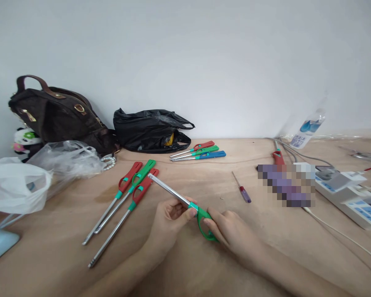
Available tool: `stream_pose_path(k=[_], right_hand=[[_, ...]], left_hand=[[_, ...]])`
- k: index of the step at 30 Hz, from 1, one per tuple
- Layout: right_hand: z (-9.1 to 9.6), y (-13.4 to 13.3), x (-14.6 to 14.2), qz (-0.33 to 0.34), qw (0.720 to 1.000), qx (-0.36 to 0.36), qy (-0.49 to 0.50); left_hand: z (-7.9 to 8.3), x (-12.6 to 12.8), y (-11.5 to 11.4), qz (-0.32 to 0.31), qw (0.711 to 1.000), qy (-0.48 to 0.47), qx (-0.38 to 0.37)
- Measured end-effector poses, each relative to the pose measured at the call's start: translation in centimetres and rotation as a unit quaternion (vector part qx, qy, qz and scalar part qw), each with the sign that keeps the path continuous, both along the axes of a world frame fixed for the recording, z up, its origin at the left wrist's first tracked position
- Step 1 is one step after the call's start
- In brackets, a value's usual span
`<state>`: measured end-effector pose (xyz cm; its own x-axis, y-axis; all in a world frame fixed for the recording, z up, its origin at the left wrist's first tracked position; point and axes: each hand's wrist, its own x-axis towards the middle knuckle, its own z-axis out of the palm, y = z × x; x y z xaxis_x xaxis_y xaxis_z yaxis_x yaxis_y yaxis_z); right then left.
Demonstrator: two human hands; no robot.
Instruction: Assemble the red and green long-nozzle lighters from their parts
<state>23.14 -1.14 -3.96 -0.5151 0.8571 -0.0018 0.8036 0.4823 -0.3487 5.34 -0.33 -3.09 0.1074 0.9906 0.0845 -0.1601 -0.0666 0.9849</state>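
Both hands hold one green-handled long lighter [200,216] just above the wooden table [204,181]. My left hand [168,218] pinches its metal tube near the teal collar. My right hand [231,231] grips the green handle, fingers curled round it. The tube [168,189] points up and left, its tip over three more long lighters [126,198], two red and one green, lying side by side on the table.
Three further lighters [200,150] lie at the back by a black plastic bag [151,130]. A brown handbag [55,113] and clear and white bags [27,177] sit left. A small screwdriver [243,190], a power strip [349,196] with cables and a bottle [307,130] are right.
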Motion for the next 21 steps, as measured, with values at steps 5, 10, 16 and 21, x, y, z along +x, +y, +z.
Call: stream_pose_path(k=[5,10,16,21], right_hand=[[1.1,-0.3,-0.1,-0.011,0.983,-0.12,0.141],[1.4,-0.4,-0.2,-0.004,0.893,-0.324,0.312],[0.5,-0.3,-0.8,-0.053,0.955,-0.161,0.244],[-0.1,-0.1,-0.8,-0.065,0.994,-0.01,0.087]], left_hand=[[0.0,0.1,0.0,-0.007,1.0,-0.001,0.012],[0.2,-0.1,0.1,-0.014,1.0,-0.011,-0.006],[1.1,0.9,-0.2,-0.015,0.989,-0.126,-0.071],[3.3,2.2,1.0,0.005,0.921,-0.349,-0.173]])
